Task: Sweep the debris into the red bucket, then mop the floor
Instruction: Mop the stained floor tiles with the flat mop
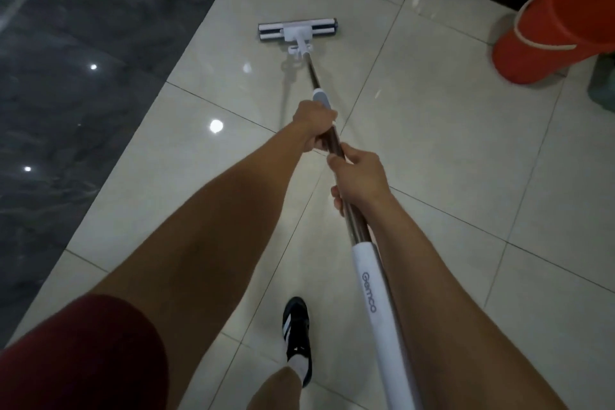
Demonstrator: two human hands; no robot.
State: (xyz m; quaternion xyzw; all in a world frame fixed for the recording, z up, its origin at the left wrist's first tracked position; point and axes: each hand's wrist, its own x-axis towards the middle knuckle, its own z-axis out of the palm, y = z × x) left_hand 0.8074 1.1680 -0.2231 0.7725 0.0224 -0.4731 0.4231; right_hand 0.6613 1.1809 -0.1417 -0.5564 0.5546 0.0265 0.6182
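Both hands grasp the mop handle [342,176]: the left hand [314,125] is clenched round it farther out, the right hand [357,176] nearer. The mop head [298,31] lies flat on the pale tiled floor [432,143], far centre. The red bucket [562,23] stands far right, well apart from the mop head; its contents cannot be seen.
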